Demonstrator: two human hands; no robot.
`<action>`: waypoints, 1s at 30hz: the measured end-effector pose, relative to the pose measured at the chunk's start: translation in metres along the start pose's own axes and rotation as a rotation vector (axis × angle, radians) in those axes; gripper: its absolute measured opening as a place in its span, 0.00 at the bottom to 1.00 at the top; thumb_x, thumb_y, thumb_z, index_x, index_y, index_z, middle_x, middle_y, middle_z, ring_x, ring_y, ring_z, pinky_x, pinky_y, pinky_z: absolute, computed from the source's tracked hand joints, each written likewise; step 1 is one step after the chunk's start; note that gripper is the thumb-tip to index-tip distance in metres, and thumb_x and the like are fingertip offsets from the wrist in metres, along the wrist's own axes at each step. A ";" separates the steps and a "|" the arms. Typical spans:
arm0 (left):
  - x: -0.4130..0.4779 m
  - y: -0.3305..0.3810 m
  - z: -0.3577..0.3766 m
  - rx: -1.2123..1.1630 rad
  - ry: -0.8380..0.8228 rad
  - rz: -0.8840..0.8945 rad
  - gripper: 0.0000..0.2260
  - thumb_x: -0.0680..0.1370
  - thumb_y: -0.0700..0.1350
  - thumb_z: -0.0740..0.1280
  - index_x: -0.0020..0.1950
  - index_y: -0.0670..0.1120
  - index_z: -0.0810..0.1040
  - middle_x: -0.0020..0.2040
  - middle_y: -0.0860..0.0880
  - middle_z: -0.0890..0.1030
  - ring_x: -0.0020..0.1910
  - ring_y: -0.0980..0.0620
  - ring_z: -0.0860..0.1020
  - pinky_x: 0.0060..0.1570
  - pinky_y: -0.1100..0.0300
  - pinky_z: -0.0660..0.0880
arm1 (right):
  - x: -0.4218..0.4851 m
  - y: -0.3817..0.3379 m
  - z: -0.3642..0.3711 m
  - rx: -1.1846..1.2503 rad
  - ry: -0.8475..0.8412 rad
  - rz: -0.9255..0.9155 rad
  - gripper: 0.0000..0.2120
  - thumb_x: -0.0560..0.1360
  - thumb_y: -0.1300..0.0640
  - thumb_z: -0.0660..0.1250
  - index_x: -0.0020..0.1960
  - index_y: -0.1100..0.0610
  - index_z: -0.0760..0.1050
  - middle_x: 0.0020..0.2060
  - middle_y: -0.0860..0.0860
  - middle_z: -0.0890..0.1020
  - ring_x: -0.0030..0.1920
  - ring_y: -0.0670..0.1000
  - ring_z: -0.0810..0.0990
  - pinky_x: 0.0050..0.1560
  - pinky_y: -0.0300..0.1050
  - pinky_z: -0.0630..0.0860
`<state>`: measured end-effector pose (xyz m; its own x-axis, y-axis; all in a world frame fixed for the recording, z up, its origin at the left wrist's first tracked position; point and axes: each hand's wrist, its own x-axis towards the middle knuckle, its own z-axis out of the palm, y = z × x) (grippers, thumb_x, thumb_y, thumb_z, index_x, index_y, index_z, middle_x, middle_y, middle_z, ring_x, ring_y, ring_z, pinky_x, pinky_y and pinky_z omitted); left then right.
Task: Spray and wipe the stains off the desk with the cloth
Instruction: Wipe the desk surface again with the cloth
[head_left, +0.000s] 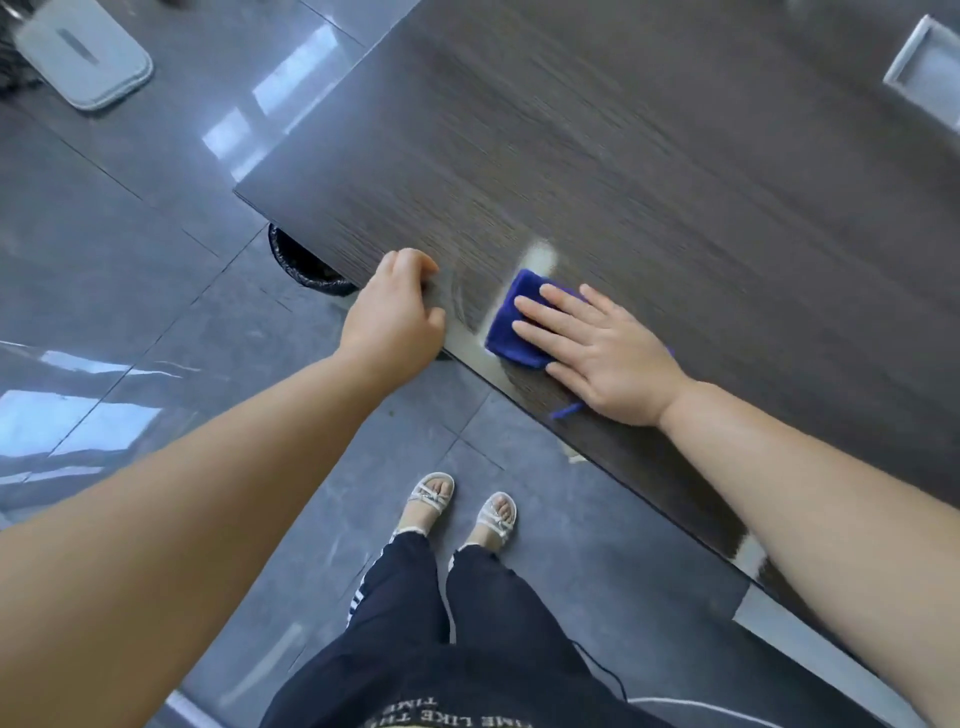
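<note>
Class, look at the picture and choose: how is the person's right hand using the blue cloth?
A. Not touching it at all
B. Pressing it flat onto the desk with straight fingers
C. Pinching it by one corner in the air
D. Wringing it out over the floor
B: the right hand lies flat, fingers straight, on the blue cloth, pressing it onto the desk near its front edge.

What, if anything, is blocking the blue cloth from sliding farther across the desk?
Nothing visible. The right hand presses flat on the blue cloth, and the dark desk beyond it shows only wood. The left hand rests with curled fingers at the desk's edge, off to the cloth's side and apart from it.
</note>
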<state>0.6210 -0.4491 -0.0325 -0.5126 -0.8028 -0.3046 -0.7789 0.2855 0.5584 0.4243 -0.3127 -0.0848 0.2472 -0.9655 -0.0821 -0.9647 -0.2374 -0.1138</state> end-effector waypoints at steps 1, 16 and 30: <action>0.000 -0.002 -0.001 -0.014 -0.019 0.006 0.17 0.74 0.37 0.60 0.63 0.42 0.69 0.63 0.44 0.70 0.61 0.46 0.71 0.56 0.56 0.67 | -0.007 0.016 -0.001 -0.011 0.007 0.048 0.24 0.80 0.47 0.50 0.73 0.55 0.65 0.72 0.52 0.66 0.72 0.55 0.62 0.71 0.56 0.56; 0.002 -0.022 -0.018 -0.160 -0.034 0.066 0.16 0.75 0.36 0.60 0.62 0.41 0.70 0.60 0.43 0.71 0.58 0.46 0.72 0.60 0.55 0.69 | 0.039 -0.050 0.002 0.005 0.045 0.147 0.24 0.78 0.49 0.53 0.71 0.55 0.68 0.71 0.53 0.68 0.71 0.55 0.65 0.70 0.56 0.56; -0.009 -0.009 -0.006 -0.044 -0.124 0.228 0.19 0.73 0.37 0.62 0.64 0.41 0.70 0.63 0.43 0.69 0.60 0.44 0.69 0.60 0.58 0.65 | 0.033 -0.101 0.011 0.057 0.099 0.630 0.25 0.78 0.49 0.51 0.73 0.55 0.65 0.73 0.52 0.66 0.72 0.56 0.64 0.69 0.59 0.61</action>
<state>0.6351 -0.4472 -0.0299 -0.7158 -0.6491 -0.2573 -0.6226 0.4266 0.6560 0.5309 -0.3192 -0.0871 -0.3783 -0.9238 -0.0589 -0.9152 0.3828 -0.1260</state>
